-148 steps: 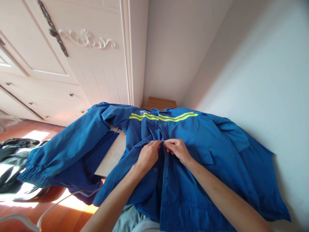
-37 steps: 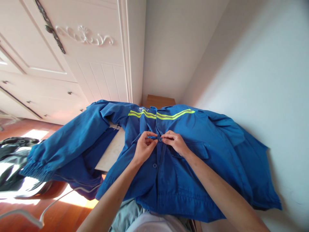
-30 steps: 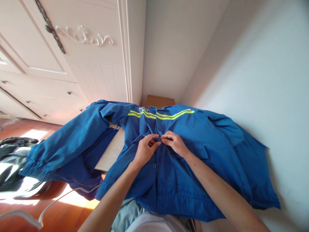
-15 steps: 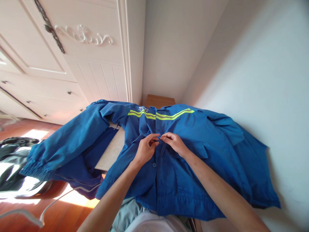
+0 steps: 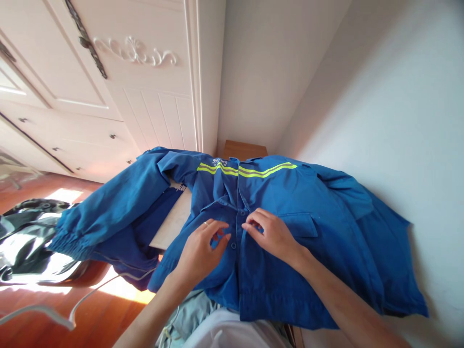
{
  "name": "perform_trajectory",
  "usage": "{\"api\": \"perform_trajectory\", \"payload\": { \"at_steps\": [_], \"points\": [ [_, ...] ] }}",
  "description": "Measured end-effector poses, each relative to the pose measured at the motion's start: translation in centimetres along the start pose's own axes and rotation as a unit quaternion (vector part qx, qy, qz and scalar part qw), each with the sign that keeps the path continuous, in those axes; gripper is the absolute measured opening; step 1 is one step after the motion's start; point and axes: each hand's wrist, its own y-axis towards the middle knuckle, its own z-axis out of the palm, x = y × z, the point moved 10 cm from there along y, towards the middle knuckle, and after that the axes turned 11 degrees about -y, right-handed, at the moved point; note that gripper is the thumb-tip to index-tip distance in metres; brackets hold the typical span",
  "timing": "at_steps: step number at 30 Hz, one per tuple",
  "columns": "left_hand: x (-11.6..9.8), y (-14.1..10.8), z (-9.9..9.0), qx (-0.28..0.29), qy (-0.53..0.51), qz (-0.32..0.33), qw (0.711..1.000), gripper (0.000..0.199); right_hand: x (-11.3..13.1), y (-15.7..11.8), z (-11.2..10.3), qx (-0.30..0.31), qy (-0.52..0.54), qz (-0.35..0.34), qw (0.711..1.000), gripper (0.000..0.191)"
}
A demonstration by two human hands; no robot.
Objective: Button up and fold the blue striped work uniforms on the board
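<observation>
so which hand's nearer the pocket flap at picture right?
Right. The right hand overlaps the inner end of the flap in view; contact unclear. The left hand is farther off, left of the front opening.

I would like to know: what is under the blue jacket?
By the sleeve at picture left, a pale surface and darker blue cloth show partly. Whatever else lies under the blue jacket is covered and cannot be seen.

The work jacket (image 5: 286,193) is blue, with a grey-centred neon-yellow chest stripe (image 5: 257,173) and white lettering (image 5: 219,162); the cabinet (image 5: 145,29) is creamy white, the wall (image 5: 391,111) pale grey, the floor (image 5: 112,321) reddish-orange.
</observation>
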Motion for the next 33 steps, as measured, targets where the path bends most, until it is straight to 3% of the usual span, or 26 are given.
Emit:
{"api": "perform_trajectory", "payload": {
  "at_steps": [4,8,12,15,17,20,27,31,33],
  "points": [
    [0.3,-3.1,1.6,0.067,0.143,0.003,0.988,0.029,2.8,-2.4,2.3,0.097,-0.069,0.008,0.993,0.025],
    [0.2,-3.9,3.2,0.096,0.247,-0.027,0.964,0.029,1.9,-3.3,4.7,0.159,-0.146,0.095,0.972,0.034],
    [0.2,-5.6,4.2,0.175,0.247,-0.107,0.947,0.040,1.4,-3.5,4.8,0.176,-0.156,0.119,0.965,0.034],
    [1.5,-8.2,4.5,0.212,0.228,-0.190,0.931,0.031,1.3,-3.6,4.4,0.169,-0.140,0.114,0.969,0.023],
    [2.7,-9.9,4.6,0.218,0.239,-0.223,0.920,0.025,1.1,-3.8,4.4,0.165,-0.125,0.117,0.971,0.014],
    [4.1,-11.4,5.0,0.209,0.253,-0.227,0.917,0.025,0.6,-4.0,4.3,0.152,-0.088,0.138,0.975,0.019],
    [3.8,-10.8,6.3,0.175,0.224,-0.188,0.940,0.030,-1.0,-4.4,2.9,0.133,0.045,0.169,0.975,0.017],
    [5.0,-11.1,6.0,0.161,0.182,-0.259,0.935,0.037,-2.4,-5.2,1.9,0.121,0.101,0.173,0.972,0.015],
    [6.5,-12.1,6.3,0.153,0.052,-0.315,0.935,0.040,-3.0,-5.7,1.5,0.111,0.104,0.182,0.972,0.016]
  ]
}}
